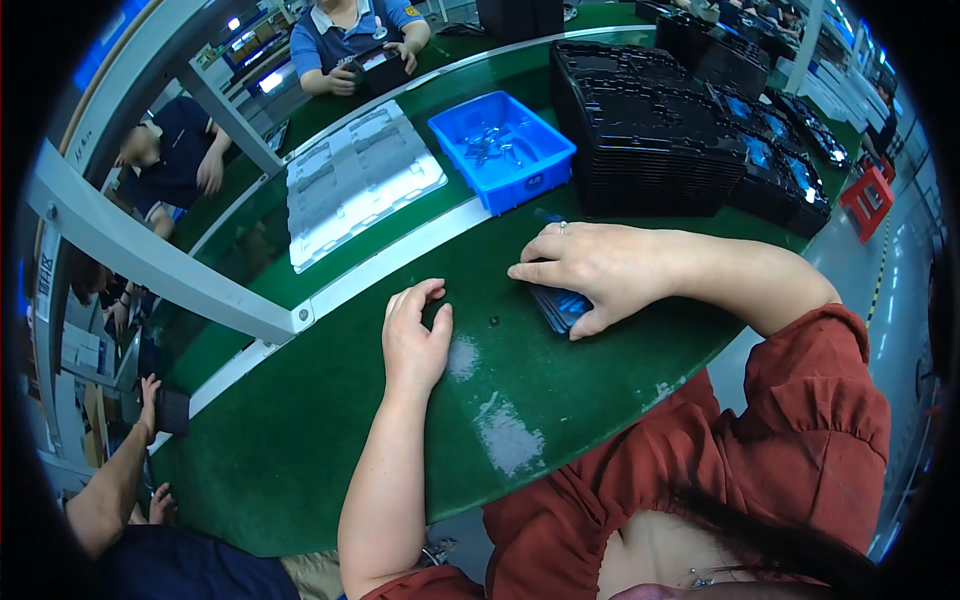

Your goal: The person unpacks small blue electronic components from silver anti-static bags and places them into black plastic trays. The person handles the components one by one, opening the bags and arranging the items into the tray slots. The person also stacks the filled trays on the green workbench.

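My right hand [605, 265] is laid over a small stack of thin dark flat pieces with blue sheen [562, 312] on the green table, thumb at the near side and fingers at the far side. The hand hides much of the stack. To its left, my left hand [415, 340] rests with its forearm on the table, fingers loosely curved and apart from the thumb, nothing in it. Between the hands lies a tiny dark piece [493, 321]. Beyond them stands a blue bin [520, 188] holding small clear or shiny pieces.
Tall stacks of black moulded trays [650, 130] rise at the back right. A silvery-white tray [365, 180] lies beyond a white rail [400, 245]. A pale metal frame [160, 245] crosses the left. Co-workers sit across and at the left, one hand [150, 405] beside a dark block.
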Tool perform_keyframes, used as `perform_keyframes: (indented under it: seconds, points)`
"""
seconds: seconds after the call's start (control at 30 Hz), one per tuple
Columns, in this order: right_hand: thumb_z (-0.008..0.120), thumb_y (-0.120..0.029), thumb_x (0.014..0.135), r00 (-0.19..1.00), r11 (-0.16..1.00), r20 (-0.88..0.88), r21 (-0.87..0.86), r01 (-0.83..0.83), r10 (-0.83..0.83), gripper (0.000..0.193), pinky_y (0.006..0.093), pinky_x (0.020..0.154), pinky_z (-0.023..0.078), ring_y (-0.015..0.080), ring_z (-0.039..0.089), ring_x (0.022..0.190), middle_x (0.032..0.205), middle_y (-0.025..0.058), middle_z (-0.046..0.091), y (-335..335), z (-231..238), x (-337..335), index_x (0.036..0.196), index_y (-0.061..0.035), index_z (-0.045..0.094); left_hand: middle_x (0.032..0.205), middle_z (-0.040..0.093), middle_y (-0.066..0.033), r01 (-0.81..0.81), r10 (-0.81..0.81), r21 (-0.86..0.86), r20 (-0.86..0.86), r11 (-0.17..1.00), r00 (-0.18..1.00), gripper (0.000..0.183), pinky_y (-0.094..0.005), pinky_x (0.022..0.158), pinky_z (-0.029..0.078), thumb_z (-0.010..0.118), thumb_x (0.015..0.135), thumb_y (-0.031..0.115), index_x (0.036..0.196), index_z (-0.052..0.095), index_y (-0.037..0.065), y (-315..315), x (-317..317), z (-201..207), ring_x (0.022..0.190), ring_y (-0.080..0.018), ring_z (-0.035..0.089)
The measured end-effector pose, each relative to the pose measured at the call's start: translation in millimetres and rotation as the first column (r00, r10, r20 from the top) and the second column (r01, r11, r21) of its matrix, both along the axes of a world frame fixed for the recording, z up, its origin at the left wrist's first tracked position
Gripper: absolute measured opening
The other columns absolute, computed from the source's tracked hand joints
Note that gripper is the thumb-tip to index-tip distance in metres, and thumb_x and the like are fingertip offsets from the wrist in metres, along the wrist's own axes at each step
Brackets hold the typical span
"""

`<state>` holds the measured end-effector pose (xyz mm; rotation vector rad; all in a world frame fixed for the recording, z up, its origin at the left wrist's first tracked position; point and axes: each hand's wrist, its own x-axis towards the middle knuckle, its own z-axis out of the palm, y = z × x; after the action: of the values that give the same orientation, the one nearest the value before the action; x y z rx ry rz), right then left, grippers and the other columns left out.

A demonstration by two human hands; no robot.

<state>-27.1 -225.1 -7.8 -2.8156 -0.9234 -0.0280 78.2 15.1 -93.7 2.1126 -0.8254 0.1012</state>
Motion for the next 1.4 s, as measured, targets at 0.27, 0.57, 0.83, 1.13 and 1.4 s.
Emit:
perform_keyframes:
  seconds: [0.27, 0.57, 0.83, 1.13, 1.4]
  points:
    - [0.076, -0.028, 0.06, 0.996, 0.997, 0.05, 0.015, 0.074, -0.075, 0.077, 0.0391, 0.089, 0.045, 0.0343, 0.057, 0.098, 0.101, 0.0223, 0.059, 2.4, -8.2, 0.1, 0.123, 0.0072, 0.05, 0.097, 0.065, -0.0086, -0.048, 0.048, 0.007, 0.015, 0.999, 0.999, 0.026, -0.032, 0.076, 0.049, 0.063, 0.078, 0.003, 0.104, 0.063, 0.006, 4.1, -0.2, -3.2, 0.092, -0.0222, 0.06]
    - [0.074, -0.025, 0.059, 0.929, 0.972, 0.316, 0.191, 0.136, -0.192, 0.079, 0.042, 0.092, 0.044, 0.0368, 0.053, 0.105, 0.114, 0.0219, 0.055, -75.6, 75.3, -9.6, 0.129, 0.0012, 0.047, 0.095, 0.065, -0.0083, -0.077, 0.078, -0.014, 0.006, 0.997, 0.997, 0.024, -0.0305, 0.075, 0.048, 0.061, 0.079, 0.002, 0.102, 0.063, 0.006, 7.4, -0.3, -7.6, 0.09, -0.0209, 0.06]
    - [0.075, -0.032, 0.064, 0.85, 0.882, 0.236, 0.152, 0.446, -0.47, 0.083, 0.041, 0.097, 0.041, 0.0351, 0.052, 0.11, 0.119, 0.0201, 0.055, -165.6, 88.5, 21.9, 0.134, -0.0026, 0.043, 0.093, 0.065, -0.007, -0.09, 0.09, -0.026, -0.034, 0.996, 0.995, 0.023, -0.0269, 0.07, 0.047, 0.06, 0.079, 0.0, 0.101, 0.064, 0.005, 4.1, 0.0, -6.2, 0.085, -0.0168, 0.061]
    - [0.083, -0.035, 0.06, 0.843, 0.846, 0.078, 0.061, 0.529, -0.533, 0.09, 0.0369, 0.103, 0.039, 0.0313, 0.049, 0.121, 0.13, 0.02, 0.052, -230.4, 96.0, -16.5, 0.134, -0.0021, 0.045, 0.094, 0.063, -0.0071, -0.096, 0.094, -0.038, -0.054, 0.995, 0.994, 0.023, -0.0253, 0.069, 0.046, 0.06, 0.079, -0.001, 0.101, 0.064, 0.004, 4.0, 1.6, -7.1, 0.081, -0.0149, 0.06]
    - [0.084, -0.027, 0.057, 0.851, 0.806, -0.059, 0.294, 0.514, -0.522, 0.092, 0.0367, 0.106, 0.035, 0.0258, 0.047, 0.124, 0.134, 0.0145, 0.05, -276.4, 96.4, 13.4, 0.137, -0.0055, 0.043, 0.092, 0.063, -0.0062, -0.127, 0.126, -0.015, -0.065, 0.992, 0.99, 0.021, -0.0249, 0.065, 0.044, 0.06, 0.08, -0.002, 0.1, 0.064, 0.003, 3.5, -0.6, -4.5, 0.076, -0.0128, 0.057]
